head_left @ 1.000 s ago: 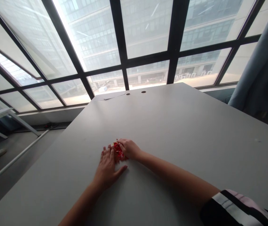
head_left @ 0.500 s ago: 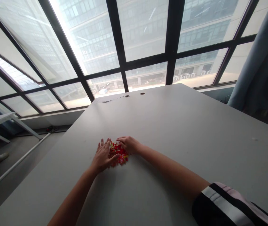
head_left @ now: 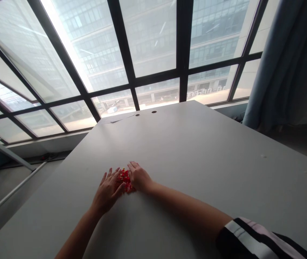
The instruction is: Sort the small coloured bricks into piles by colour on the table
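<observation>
Two bare hands press flat on a grey table (head_left: 186, 144), the left hand (head_left: 106, 192) and right hand (head_left: 139, 177) open with fingers spread. Between them, touching both, lies a small heap of red and yellow pieces (head_left: 124, 181), apparently plastic, not gripped.

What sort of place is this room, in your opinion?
Probably an office or meeting room: a large grey table with cable holes, tall black-framed windows, and an office-like building outside.

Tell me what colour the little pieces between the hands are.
The little pieces are mostly red, head view.
</observation>
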Available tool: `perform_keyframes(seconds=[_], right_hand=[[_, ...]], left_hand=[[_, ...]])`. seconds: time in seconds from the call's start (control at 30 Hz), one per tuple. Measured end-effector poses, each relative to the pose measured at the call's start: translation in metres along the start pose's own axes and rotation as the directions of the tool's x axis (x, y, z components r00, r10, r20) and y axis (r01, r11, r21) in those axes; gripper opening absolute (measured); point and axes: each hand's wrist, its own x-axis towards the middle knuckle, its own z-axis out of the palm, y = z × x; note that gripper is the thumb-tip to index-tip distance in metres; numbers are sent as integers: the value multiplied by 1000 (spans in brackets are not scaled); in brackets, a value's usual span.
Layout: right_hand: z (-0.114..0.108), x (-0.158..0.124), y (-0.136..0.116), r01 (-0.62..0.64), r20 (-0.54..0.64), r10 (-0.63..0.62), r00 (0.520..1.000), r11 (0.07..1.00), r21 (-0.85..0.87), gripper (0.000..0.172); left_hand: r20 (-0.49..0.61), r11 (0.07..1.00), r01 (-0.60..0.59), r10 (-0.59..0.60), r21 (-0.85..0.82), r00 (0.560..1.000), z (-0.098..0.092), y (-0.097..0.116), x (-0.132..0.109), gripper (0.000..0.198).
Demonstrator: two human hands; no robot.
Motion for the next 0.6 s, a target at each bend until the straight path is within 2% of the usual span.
perform_keyframes(seconds=[0.13,0.3,0.47,0.6], right_hand=[[9,13,-3,-44,-1,44,999,999,25,39],[14,5,-11,-47,3,47,999,995,87,38],[17,1,-33,-91,-17,94,995,986,137,36],[7,-3,-39,-180,-82,197,977,967,179,40]], left_hand=[[-83,1000,-7,8,7,997,1,1,-9,54],[-202,1000,-3,1,-11,979,4,-3,-18,52],[-279,999,-39,33,-17,960,6,4,-21,47],[-348,995,73,-90,-63,933,9,17,-24,49]])
